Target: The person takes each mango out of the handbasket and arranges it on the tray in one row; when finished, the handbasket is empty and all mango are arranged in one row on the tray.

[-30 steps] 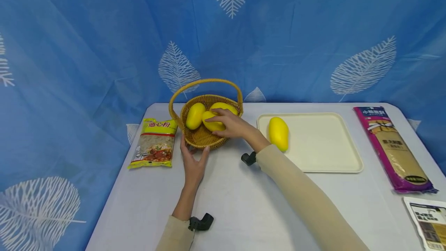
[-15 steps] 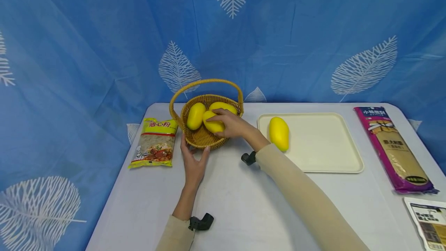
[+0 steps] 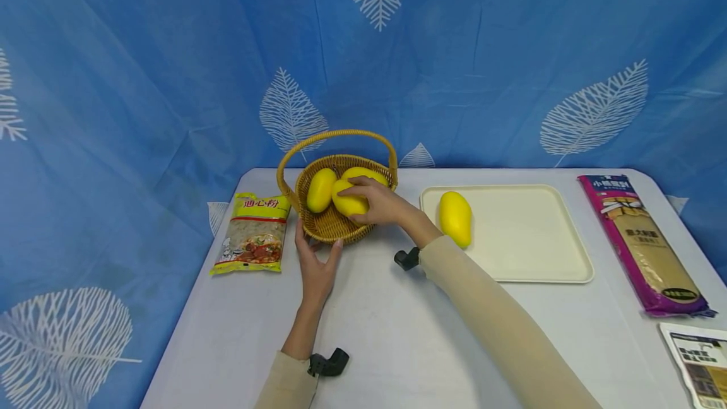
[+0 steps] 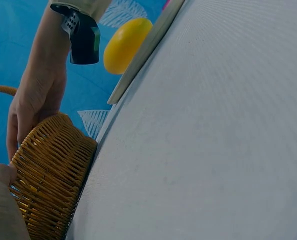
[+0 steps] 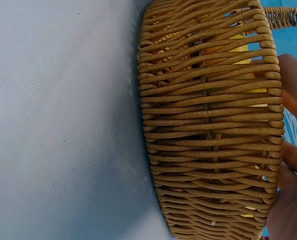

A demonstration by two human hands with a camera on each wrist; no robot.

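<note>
A brown wicker basket [image 3: 332,227] with a tall arched handle stands at the back of the table. My left hand [image 3: 315,273] holds its near left side from outside, thumb and fingers spread along the wall; in the left wrist view the thumb sits at the rim. Reaching in over the right rim, my right hand [image 3: 382,202] grips a yellow mango [image 3: 348,202]. Beside that fruit lie a second mango [image 3: 321,190] on the left and another mango [image 3: 363,173] behind, partly hidden by the hand. In the right wrist view, the wicker wall [image 5: 213,120] covers most of the fruit.
A cream tray [image 3: 522,232] right of the basket bears one mango [image 3: 455,218] at its left edge. A yellow-topped pasta bag [image 3: 254,232] lies left of the basket. Farther right are a purple noodle pack [image 3: 647,242] and a white-edged packet [image 3: 698,358]. Blue leaf-print cloth [image 3: 483,49] hangs behind.
The right hand's fingers and thumb have drawn slightly closer round the mango inside the basket. The left hand and the basket keep their places.
</note>
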